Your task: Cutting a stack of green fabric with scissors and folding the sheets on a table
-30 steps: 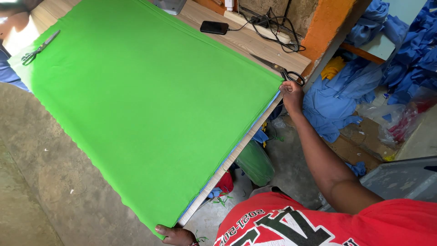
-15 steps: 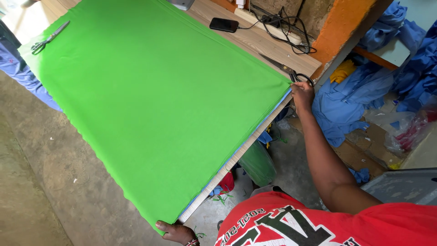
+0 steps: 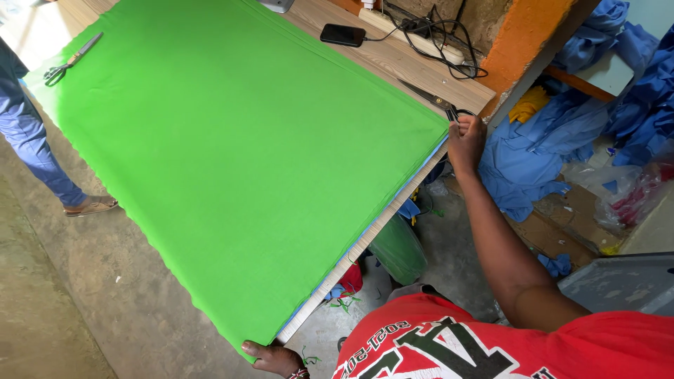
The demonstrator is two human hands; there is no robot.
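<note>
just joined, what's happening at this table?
A person in a red shirt has a green cloth spread flat over a wooden table. The left hand grips the cloth's near corner; the right hand pinches the far corner at the table edge, right beside a pair of scissors. A second pair of scissors lies on the cloth's far end. A phone and cables sit on the table; blue garments are piled on the floor. Another person's leg stands nearby.

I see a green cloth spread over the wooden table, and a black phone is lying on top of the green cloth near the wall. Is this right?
Not quite. In the head view the black phone lies on the bare wood of the table, beside the green cloth, not on top of it. The cloth is spread over the table as you say.
</note>
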